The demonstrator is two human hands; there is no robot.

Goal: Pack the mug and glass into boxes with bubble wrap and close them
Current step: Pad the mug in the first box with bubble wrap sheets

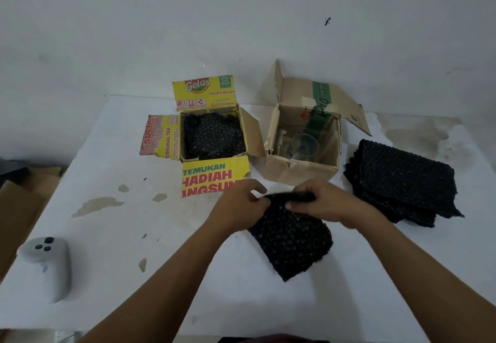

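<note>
Head view: your left grip [239,204] and right grip [320,204] pinch the far edge of a black bubble wrap sheet [292,238] on the desk [128,275], light, limp, best held by its corners, while the fragile, likely slippery glass [304,145] stands unwrapped in the brown box [300,172] just beyond.

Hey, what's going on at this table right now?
A person is packing. The left hand and right hand grip the far edge of a black bubble wrap sheet lying on the table. The glass sits bare in the open brown box. The open yellow box is filled with black wrap; no mug shows. A stack of spare sheets lies to the right.
</note>
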